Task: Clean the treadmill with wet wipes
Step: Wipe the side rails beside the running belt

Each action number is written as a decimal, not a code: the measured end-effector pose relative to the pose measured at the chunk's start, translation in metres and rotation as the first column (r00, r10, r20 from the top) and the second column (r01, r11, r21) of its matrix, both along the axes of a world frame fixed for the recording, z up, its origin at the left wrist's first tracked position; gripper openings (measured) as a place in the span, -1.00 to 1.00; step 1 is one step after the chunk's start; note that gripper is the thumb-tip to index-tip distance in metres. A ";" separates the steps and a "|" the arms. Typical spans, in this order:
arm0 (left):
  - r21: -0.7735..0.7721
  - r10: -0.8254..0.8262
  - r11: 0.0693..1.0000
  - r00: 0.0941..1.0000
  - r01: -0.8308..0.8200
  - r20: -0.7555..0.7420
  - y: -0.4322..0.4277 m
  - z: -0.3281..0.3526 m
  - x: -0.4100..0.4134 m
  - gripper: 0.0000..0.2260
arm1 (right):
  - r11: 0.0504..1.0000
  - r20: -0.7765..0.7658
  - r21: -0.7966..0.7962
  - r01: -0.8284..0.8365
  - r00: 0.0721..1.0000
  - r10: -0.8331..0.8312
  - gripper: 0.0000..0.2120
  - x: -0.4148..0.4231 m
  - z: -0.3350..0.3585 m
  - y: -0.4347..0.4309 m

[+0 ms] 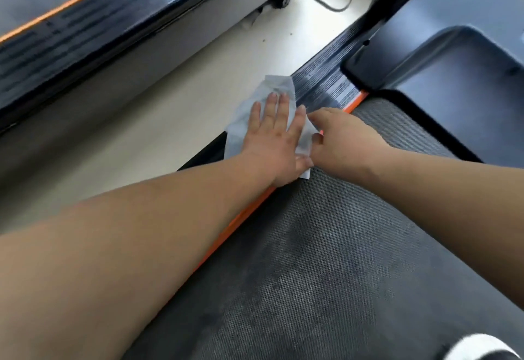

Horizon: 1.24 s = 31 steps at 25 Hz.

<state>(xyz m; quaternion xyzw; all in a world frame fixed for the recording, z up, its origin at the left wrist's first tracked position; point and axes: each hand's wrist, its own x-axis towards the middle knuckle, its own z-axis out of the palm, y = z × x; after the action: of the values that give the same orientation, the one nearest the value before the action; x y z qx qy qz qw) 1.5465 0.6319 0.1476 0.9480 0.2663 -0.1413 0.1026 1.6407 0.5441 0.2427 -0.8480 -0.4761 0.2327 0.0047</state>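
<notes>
You are pressing your left hand (276,138) flat, fingers straight and a little apart, on the wet wipe (280,87). The wipe is lying across the ribbed side rail (326,81) of the treadmill (453,76), beside the belt (326,246), and your palm is hiding much of it. Your right hand (346,135) is touching the wipe's right edge. Its fingertips are hard to see, so I cannot tell if they are pinching it. A blurred white shape (479,348) is cut off at the lower right corner.
</notes>
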 end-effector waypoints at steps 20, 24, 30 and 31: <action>-0.052 0.336 0.932 0.910 -0.359 -0.243 -0.083 0.029 -0.264 -0.11 | 0.683 -0.031 -0.071 -0.727 0.686 0.727 -0.70 -0.139 -0.048 0.106; -0.073 0.381 0.907 0.883 -0.414 -0.275 -0.079 0.068 -0.269 -0.26 | 0.657 0.051 -0.073 -0.750 0.655 0.754 -0.84 -0.153 -0.047 0.104; -0.019 0.566 0.802 0.771 -0.597 -0.292 -0.089 0.099 -0.266 -0.18 | 0.675 0.001 -0.021 -0.738 0.675 0.738 -0.79 -0.148 -0.044 0.104; -0.038 0.586 0.782 0.755 -0.622 -0.294 -0.087 0.100 -0.267 -0.16 | 0.662 0.008 -0.009 -0.749 0.662 0.749 -0.76 -0.149 -0.044 0.103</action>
<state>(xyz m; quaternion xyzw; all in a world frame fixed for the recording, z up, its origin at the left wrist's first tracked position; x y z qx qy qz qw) 1.2796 0.5448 0.2479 0.7739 0.5594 -0.2439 0.1692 1.4914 0.6470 0.1987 -0.5788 -0.7819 0.2107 -0.0959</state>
